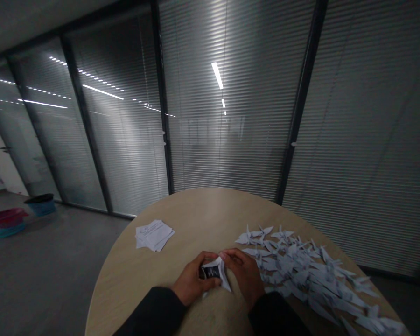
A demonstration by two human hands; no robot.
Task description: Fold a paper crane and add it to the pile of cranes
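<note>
A partly folded piece of paper (213, 270), white with a dark printed patch, is held between both hands above the near part of the round table (210, 205). My left hand (193, 279) grips its left side, thumb along the lower edge and fingers behind. At the paper's upper right corner, my right hand (245, 275) pinches with thumb and fingertips. Many folded paper cranes (301, 266) lie heaped just right of my right hand. Farther off to the left rests a loose stack of printed paper squares (155, 234).
Beyond the table stands a glass partition with blinds (227, 154) and dark frames. On the floor at far left are a blue bin with a red liner (7, 223) and a blue bin with a black liner (41, 204), near a white door (5, 163).
</note>
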